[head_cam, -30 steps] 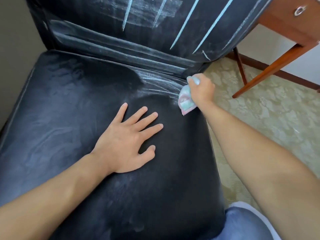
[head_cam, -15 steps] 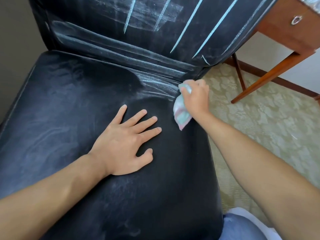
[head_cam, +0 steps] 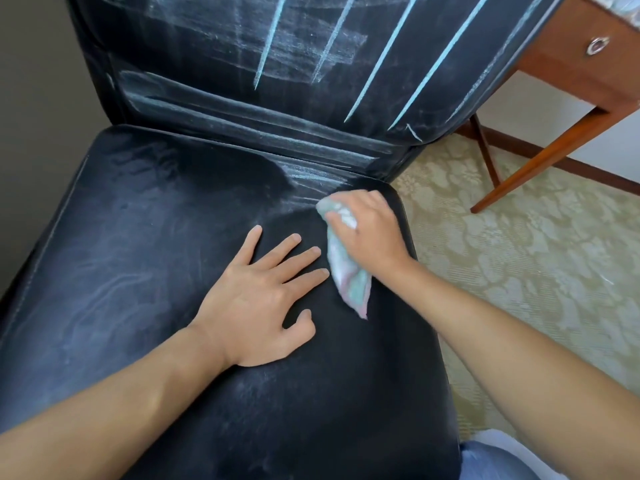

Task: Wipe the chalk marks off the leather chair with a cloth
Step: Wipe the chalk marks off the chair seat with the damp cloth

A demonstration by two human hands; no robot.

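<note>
Right hand (head_cam: 369, 233) grips the bunched pastel cloth (head_cam: 346, 275) at the black leather chair seat's (head_cam: 138, 254) two o'clock corner; left hand (head_cam: 258, 296) rests flat, fingers spread. Risk: the chalk-loaded cloth may smear residue rather than lift it.

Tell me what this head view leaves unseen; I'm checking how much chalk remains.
- Backrest top: cut off by the upper edge.
- Seat beneath the left hand, the cloth and both forearms: covered.
- Seat front: cut off by the lower edge.
- Right hand: motion-blurred.
</note>
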